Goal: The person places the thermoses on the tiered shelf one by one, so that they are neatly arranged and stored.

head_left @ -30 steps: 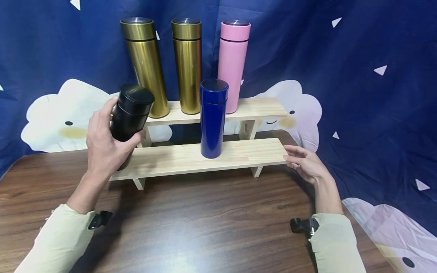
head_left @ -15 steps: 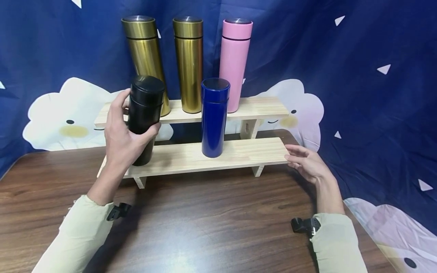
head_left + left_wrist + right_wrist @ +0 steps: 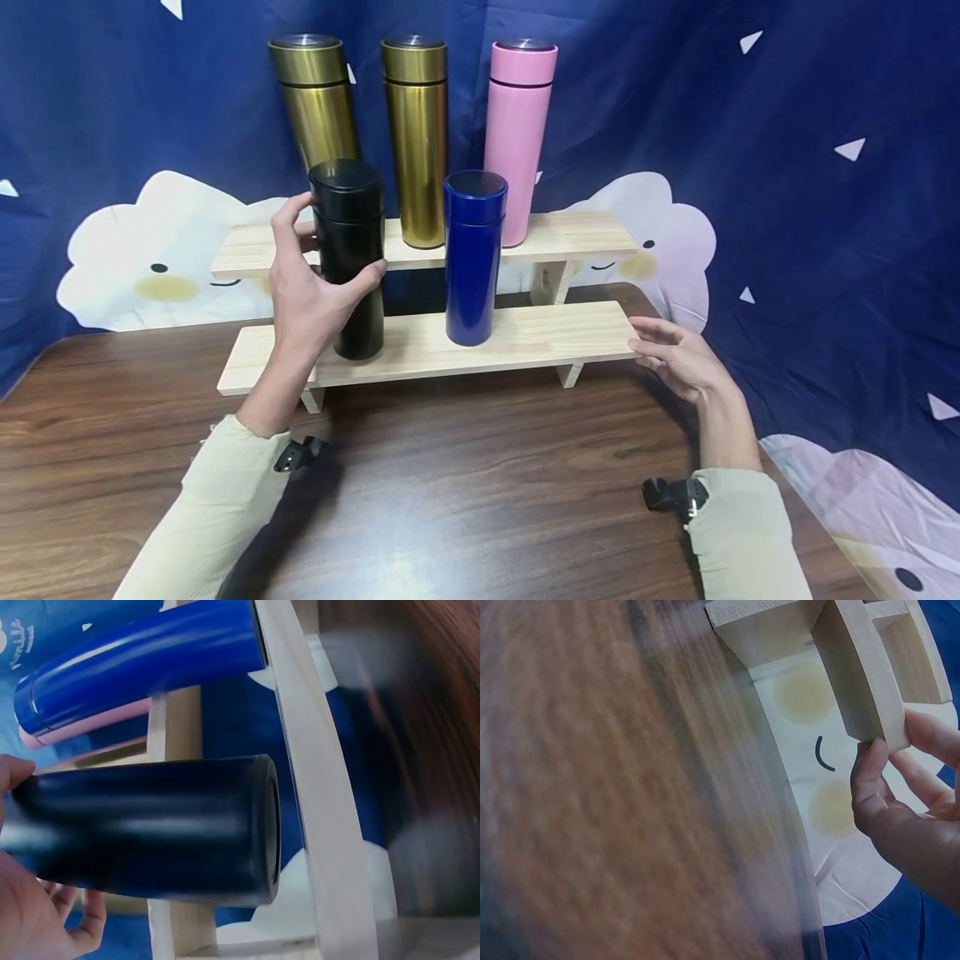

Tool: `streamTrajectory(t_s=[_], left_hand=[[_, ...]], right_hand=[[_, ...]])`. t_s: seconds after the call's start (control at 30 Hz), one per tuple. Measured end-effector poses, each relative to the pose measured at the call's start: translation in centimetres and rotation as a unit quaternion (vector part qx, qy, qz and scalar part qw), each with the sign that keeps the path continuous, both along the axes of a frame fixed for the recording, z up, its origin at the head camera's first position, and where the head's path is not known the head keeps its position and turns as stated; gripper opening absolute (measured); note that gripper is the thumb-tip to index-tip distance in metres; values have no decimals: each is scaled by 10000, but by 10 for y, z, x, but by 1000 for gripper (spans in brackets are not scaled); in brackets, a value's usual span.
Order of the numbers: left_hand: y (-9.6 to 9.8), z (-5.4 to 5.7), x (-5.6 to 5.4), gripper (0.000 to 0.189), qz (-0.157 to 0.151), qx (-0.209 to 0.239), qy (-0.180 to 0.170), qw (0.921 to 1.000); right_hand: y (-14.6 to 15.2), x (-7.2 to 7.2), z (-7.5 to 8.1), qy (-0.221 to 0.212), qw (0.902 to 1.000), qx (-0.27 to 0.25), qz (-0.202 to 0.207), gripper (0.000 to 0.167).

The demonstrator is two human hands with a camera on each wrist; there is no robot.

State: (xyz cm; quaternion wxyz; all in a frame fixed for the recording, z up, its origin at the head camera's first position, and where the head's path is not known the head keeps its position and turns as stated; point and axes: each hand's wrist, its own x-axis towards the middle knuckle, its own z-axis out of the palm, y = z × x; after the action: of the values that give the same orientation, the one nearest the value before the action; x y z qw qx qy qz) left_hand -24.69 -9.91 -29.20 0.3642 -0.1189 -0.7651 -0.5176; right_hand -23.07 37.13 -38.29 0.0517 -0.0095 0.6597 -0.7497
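In the head view my left hand (image 3: 306, 304) grips a black thermos flask (image 3: 351, 242) from its left side, thumb across the front. The flask is upright over the lower board of a two-tier wooden shelf (image 3: 558, 327); the left wrist view shows the underside of the black flask (image 3: 273, 832) apart from the board. My right hand (image 3: 684, 360) holds the right end of the lower board. In the right wrist view, thumb and fingers (image 3: 870, 776) pinch that board's corner. A blue thermos flask (image 3: 472, 267) stands on the lower board, right of the black one.
On the upper board (image 3: 585, 236) stand two gold thermos flasks, a left one (image 3: 318, 117) partly hidden by the black flask and a right one (image 3: 417, 158), plus a pink flask (image 3: 517, 125). A brown table (image 3: 480, 475) lies below. A dark blue curtain (image 3: 787, 250) hangs behind.
My left hand has carried the black flask to the right along the lower board, and the flask has gone from tilted to upright. The right hand stays at the board's end.
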Motion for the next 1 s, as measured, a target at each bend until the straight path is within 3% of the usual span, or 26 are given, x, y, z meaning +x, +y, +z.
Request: streamTrajectory(t_s=[0.17,1.0], left_hand=[[5,0,-2,89,35,110,-132,9998],[19,-6,-13,92,48,158,10,9999]], right_hand=[[0,-1,-1,-9,10000,29,8,35],[2,-1,-2,-58,9999,134,-84,35]])
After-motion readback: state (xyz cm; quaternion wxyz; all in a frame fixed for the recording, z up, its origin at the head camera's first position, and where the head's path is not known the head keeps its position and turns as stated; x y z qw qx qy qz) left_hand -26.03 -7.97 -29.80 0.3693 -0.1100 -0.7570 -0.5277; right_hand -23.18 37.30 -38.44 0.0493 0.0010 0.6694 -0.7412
